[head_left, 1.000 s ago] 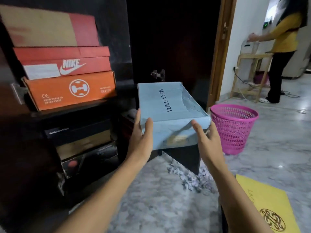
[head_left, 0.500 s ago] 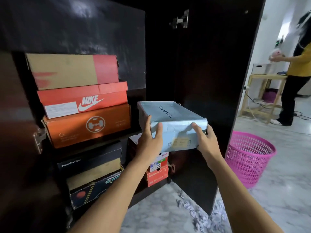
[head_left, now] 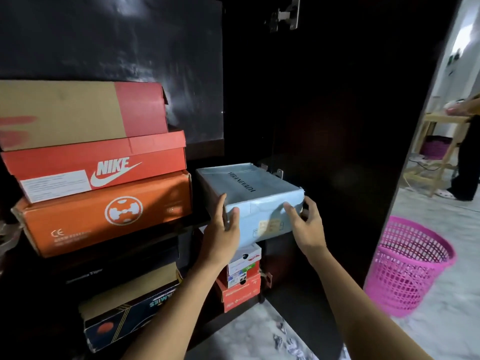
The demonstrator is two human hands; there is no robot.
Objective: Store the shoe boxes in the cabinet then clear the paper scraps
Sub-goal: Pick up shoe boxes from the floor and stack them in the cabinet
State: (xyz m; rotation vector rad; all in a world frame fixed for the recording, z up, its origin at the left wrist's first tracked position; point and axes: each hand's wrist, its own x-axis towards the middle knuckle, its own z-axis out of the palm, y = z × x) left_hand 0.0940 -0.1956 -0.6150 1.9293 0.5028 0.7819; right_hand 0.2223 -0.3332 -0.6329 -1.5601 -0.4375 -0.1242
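The pale blue cardboard shoe box with dark lettering on its lid (head_left: 249, 188) sits just right of the orange cardboard shoe box with a round white emblem (head_left: 104, 214), at the same shelf level inside the dark wooden cabinet (head_left: 117, 48). Its near end faces the person. Whether its base already bears on the shelf cannot be told. The left hand (head_left: 220, 229) clasps the near corner on the orange box's side, thumb on the front face and fingers along the side. The right hand (head_left: 304, 224) hooks the corner farther from the orange box, fingers loosely spread.

Let go too soon and the blue box would likely tip forward off the shelf edge. Pushed in crooked, it could rub the orange box and shift the boxes stacked above it, or catch the metal bracket (head_left: 279, 174) just behind its far corner. The lid looks creased, so a hard squeeze may buckle it further
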